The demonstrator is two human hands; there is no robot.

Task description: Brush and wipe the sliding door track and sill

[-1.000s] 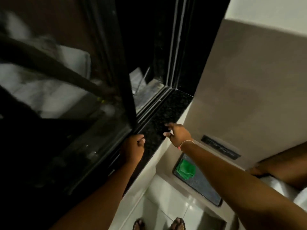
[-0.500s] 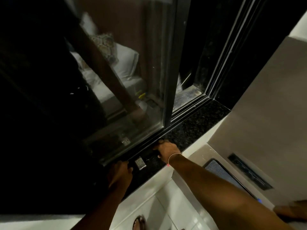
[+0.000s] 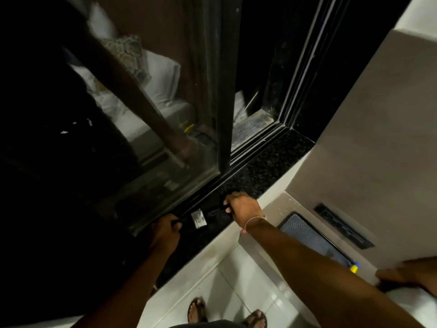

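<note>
At the bottom centre of the frame two sandalled feet [image 3: 227, 312] stood on pale floor tiles [image 3: 238, 275]. Above them, both forearms reached up to the black speckled sill [image 3: 264, 166], which ran diagonally from lower left to centre right. The left hand [image 3: 165, 233] lay curled at the sill's inner edge and the right hand [image 3: 243, 208] was closed on a dark object too dim to identify, a small silver rectangle [image 3: 199, 218] lying between them. Beyond ran the door track [image 3: 255, 142], then the dark-framed sliding door [image 3: 224, 91] with its reflecting glass filling the upper left.
</note>
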